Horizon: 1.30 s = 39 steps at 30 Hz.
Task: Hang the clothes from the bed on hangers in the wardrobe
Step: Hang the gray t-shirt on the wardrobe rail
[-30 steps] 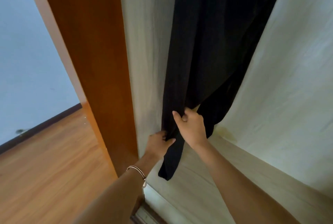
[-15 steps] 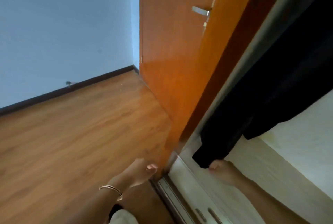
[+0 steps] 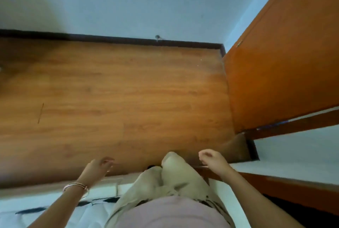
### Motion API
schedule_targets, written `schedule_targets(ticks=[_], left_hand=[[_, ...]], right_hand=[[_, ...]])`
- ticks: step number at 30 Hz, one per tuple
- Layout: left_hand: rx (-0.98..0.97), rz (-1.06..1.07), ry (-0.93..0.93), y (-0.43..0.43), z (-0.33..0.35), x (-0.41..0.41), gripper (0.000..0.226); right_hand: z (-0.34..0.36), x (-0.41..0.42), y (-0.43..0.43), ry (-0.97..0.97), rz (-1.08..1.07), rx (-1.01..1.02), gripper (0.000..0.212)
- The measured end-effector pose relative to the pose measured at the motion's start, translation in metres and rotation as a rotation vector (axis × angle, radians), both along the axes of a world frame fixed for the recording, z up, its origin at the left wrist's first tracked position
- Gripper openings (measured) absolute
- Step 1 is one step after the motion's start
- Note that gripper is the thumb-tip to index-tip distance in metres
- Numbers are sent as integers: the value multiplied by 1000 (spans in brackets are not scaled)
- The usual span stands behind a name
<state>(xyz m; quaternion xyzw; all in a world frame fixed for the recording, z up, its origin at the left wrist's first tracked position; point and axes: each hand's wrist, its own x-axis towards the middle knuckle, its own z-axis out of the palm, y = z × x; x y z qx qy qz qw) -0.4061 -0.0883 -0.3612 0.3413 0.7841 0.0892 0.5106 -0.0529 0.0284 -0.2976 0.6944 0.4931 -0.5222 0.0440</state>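
My left hand [image 3: 99,168], a bangle on its wrist, hangs over the wooden floor with loosely curled fingers and holds nothing. My right hand [image 3: 213,161] hovers near the wardrobe's lower edge, fingers also loosely curled and empty. The wardrobe's orange door [image 3: 284,62] stands at the right, with a strip of the pale wardrobe interior [image 3: 297,154] below it. A white sheet with black marks, the bed's edge [image 3: 45,207], shows at the bottom left. No hanger and no garment is in view.
The wooden floor [image 3: 119,99] spreads ahead to a dark skirting board and a pale blue wall [image 3: 146,1]. My own legs in beige trousers [image 3: 176,172] stand between the hands.
Both hands have let go of the black garment hanging in the wardrobe and dropped low. The view has swung left and down, away from the wardrobe towards the floor and the bed's edge.
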Motion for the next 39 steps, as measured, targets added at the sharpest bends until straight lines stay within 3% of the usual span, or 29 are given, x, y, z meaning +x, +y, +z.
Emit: schedule_targets(ticks=[5, 9, 15, 19, 24, 27, 33, 39], left_hand=[[-103, 503, -140, -39, -12, -6, 13], [-216, 901, -258, -41, -24, 2, 26], [-277, 1550, -339, 26, -3, 11, 26], [-194, 1648, -309, 65, 18, 0, 23], [-154, 1891, -263, 72, 29, -5, 27], [-175, 2091, -290, 67, 28, 7, 26], [-204, 2340, -420, 59, 11, -13, 28], [-77, 2355, -329, 3, 5, -153, 21]], right_hand=[[-26, -33, 65, -187, 225, -144, 24], [-45, -84, 143, -308, 528, -202, 28], [-50, -212, 273, -242, 775, -177, 24], [-52, -307, 320, -140, 932, -144, 20], [-76, -411, 346, -382, 1569, -138, 25], [-80, -486, 332, -438, 1760, -106, 24], [-78, -644, 236, -154, 1762, -44, 20], [-58, -760, 156, -78, 1741, -55, 15]])
